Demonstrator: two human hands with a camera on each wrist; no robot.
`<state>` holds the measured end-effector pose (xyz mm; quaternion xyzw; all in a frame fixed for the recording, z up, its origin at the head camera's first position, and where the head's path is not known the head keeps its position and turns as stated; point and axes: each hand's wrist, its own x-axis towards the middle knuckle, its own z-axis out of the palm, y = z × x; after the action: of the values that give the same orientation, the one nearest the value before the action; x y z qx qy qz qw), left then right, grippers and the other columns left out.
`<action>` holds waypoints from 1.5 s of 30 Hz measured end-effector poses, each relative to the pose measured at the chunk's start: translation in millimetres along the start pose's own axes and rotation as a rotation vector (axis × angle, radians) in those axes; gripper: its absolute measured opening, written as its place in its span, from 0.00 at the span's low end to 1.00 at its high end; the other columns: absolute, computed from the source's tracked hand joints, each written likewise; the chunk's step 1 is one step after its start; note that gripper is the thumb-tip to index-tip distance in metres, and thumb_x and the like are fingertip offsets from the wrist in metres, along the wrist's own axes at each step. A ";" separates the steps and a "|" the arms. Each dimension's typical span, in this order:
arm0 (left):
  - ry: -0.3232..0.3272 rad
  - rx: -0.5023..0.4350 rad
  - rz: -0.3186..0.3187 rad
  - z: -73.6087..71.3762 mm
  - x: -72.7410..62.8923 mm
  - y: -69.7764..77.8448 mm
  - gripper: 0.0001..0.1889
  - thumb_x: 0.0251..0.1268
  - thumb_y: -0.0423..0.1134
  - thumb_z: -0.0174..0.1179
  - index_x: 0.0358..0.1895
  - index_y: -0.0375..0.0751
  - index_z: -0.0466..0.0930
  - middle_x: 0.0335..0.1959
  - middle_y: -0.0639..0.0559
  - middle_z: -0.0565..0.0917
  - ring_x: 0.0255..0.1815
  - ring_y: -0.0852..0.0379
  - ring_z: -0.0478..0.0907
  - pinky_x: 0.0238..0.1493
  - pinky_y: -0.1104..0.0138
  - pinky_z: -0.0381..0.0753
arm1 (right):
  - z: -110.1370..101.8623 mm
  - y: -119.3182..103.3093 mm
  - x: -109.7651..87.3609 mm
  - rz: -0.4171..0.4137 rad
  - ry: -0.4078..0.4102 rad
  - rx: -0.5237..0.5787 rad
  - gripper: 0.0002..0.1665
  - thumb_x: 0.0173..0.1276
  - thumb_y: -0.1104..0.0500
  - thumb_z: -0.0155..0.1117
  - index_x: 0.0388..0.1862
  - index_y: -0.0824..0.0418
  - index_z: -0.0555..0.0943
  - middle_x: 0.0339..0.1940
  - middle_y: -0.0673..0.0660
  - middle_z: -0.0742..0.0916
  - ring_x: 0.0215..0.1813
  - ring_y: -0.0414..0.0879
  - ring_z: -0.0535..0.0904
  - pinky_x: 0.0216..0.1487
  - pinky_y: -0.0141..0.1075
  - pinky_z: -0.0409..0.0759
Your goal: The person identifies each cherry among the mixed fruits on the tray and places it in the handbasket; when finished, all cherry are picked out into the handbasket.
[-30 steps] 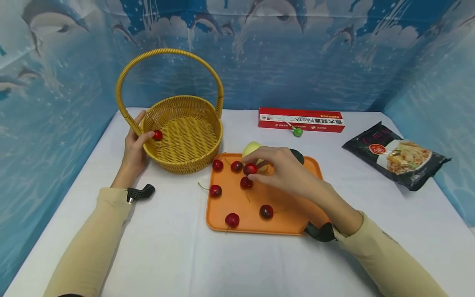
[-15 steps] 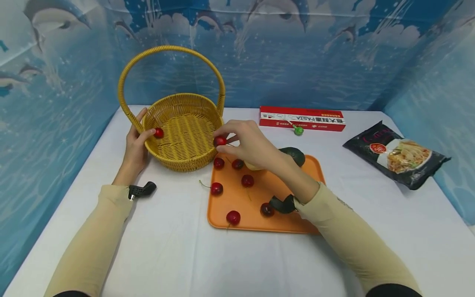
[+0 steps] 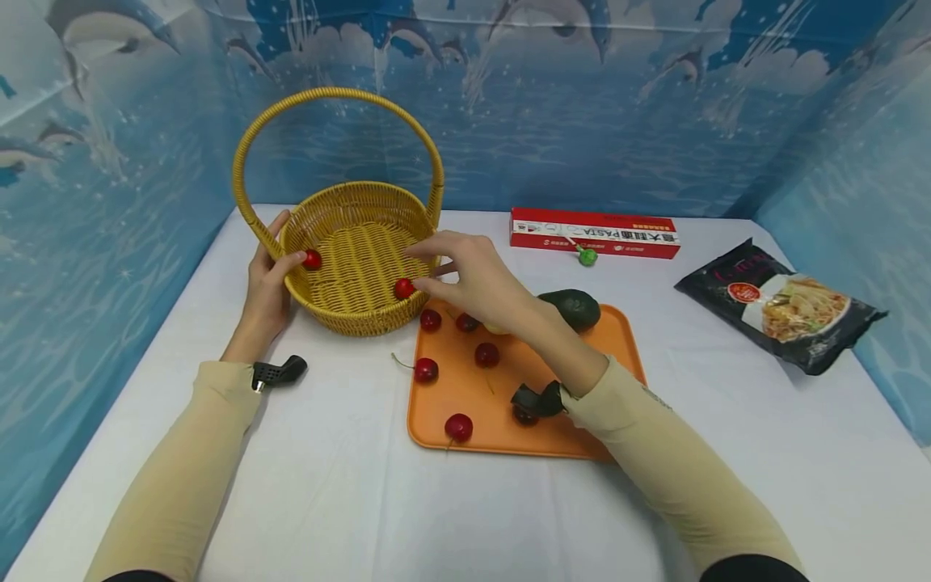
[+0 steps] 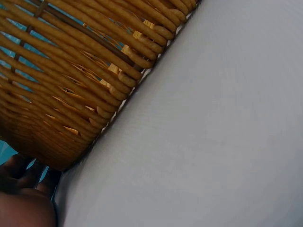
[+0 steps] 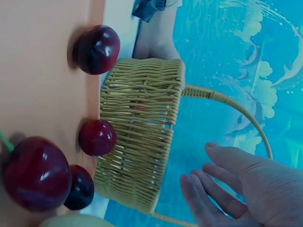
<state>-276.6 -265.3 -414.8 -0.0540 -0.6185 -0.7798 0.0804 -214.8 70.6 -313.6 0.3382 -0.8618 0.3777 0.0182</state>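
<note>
A yellow wicker basket (image 3: 356, 279) with a tall arched handle stands at the back left in the head view. My left hand (image 3: 264, 299) grips its left rim, thumb inside, close to a red cherry (image 3: 312, 259). My right hand (image 3: 483, 279) hovers over the right rim with fingers apart; the right wrist view shows nothing between them. Just under those fingertips, a second cherry (image 3: 404, 288) lies inside the basket. Several dark red cherries, one of them this cherry (image 3: 487, 354), lie on the orange tray (image 3: 436, 412), partly covered by my right forearm.
An avocado (image 3: 572, 309) sits at the tray's back, beside a pale round fruit (image 5: 75, 221) mostly hidden by my right hand in the head view. Behind are a red pasta box (image 3: 594, 233) and a small green vegetable (image 3: 587, 257). A black noodle bag (image 3: 780, 307) lies right.
My right hand has carried a cherry from the tray leftward to the basket and let it go inside. My left hand has kept its grip on the rim.
</note>
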 end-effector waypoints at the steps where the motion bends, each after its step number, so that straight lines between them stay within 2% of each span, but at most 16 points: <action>1: -0.001 -0.002 -0.002 0.9 0.3 -0.2 0.37 0.73 0.30 0.57 0.82 0.58 0.64 0.83 0.48 0.64 0.81 0.46 0.63 0.66 0.77 0.75 | -1.5 0.1 -3.1 0.001 0.006 0.001 0.25 0.73 0.58 0.72 0.68 0.57 0.83 0.63 0.53 0.87 0.61 0.46 0.85 0.60 0.37 0.85; 7: -0.013 -0.003 -0.003 3.6 1.6 0.9 0.37 0.73 0.30 0.57 0.83 0.57 0.63 0.83 0.48 0.64 0.81 0.46 0.63 0.65 0.77 0.76 | -6.1 -3.9 -23.5 -0.002 -0.010 -0.015 0.24 0.72 0.58 0.73 0.65 0.59 0.84 0.57 0.54 0.89 0.57 0.48 0.86 0.59 0.40 0.87; 12: 0.001 0.012 0.001 1.3 1.1 2.1 0.37 0.72 0.31 0.57 0.83 0.57 0.63 0.82 0.48 0.65 0.80 0.47 0.63 0.65 0.77 0.76 | 0.8 -10.8 -32.1 -0.103 -0.059 0.014 0.20 0.71 0.59 0.74 0.61 0.61 0.86 0.53 0.56 0.90 0.54 0.48 0.86 0.57 0.44 0.88; 14: -0.001 0.008 -0.010 1.2 -0.1 2.2 0.37 0.72 0.31 0.57 0.83 0.57 0.63 0.83 0.49 0.64 0.81 0.48 0.63 0.65 0.77 0.76 | 4.5 -13.1 -35.5 -0.114 -0.094 0.026 0.19 0.71 0.59 0.75 0.59 0.60 0.87 0.53 0.54 0.91 0.53 0.48 0.86 0.57 0.43 0.87; 17: -0.006 -0.002 -0.022 1.2 -1.4 1.8 0.37 0.73 0.30 0.58 0.83 0.58 0.63 0.83 0.50 0.64 0.81 0.48 0.63 0.65 0.77 0.76 | 10.3 -15.5 -40.1 -0.088 -0.180 0.025 0.19 0.70 0.58 0.75 0.59 0.57 0.87 0.54 0.51 0.90 0.54 0.46 0.87 0.57 0.39 0.86; 21: -0.006 0.012 -0.020 0.5 -2.5 1.8 0.37 0.73 0.31 0.58 0.83 0.58 0.63 0.83 0.49 0.64 0.81 0.48 0.63 0.65 0.77 0.76 | 19.5 -16.0 -42.6 -0.051 -0.301 0.050 0.20 0.71 0.57 0.74 0.60 0.58 0.87 0.57 0.53 0.89 0.56 0.47 0.87 0.58 0.34 0.86; 27: -0.003 0.020 -0.017 -0.6 -3.0 1.5 0.38 0.72 0.32 0.57 0.83 0.57 0.62 0.83 0.48 0.64 0.81 0.48 0.63 0.64 0.78 0.76 | 25.5 -13.5 -45.4 -0.013 -0.365 0.073 0.20 0.72 0.57 0.74 0.60 0.61 0.86 0.56 0.55 0.89 0.55 0.47 0.88 0.59 0.39 0.86; 34: 0.007 0.024 -0.002 0.3 -1.3 1.6 0.37 0.72 0.32 0.58 0.83 0.57 0.63 0.82 0.47 0.63 0.80 0.48 0.63 0.65 0.77 0.73 | 30.7 -10.5 -43.7 0.030 -0.382 -0.055 0.22 0.68 0.53 0.77 0.59 0.57 0.87 0.52 0.50 0.90 0.53 0.43 0.85 0.59 0.37 0.84; 39: 0.019 0.007 -0.013 0.5 -1.0 1.7 0.37 0.71 0.32 0.59 0.82 0.59 0.64 0.82 0.48 0.64 0.80 0.48 0.62 0.66 0.77 0.73 | 37.0 -6.6 -44.2 0.004 -0.415 -0.132 0.22 0.67 0.52 0.78 0.59 0.56 0.88 0.51 0.48 0.90 0.53 0.43 0.82 0.59 0.35 0.80; 45: 0.006 0.000 -0.008 -0.2 -2.2 1.0 0.37 0.73 0.31 0.58 0.82 0.57 0.64 0.82 0.48 0.64 0.81 0.48 0.63 0.65 0.77 0.76 | 41.9 -5.4 -46.0 0.002 -0.432 -0.167 0.21 0.68 0.51 0.78 0.58 0.54 0.89 0.51 0.46 0.91 0.54 0.40 0.81 0.62 0.34 0.80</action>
<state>-274.2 -265.6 -414.3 -0.0491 -0.6184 -0.7803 0.0789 -166.8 66.4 -353.2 0.4075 -0.8743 0.2241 -0.1393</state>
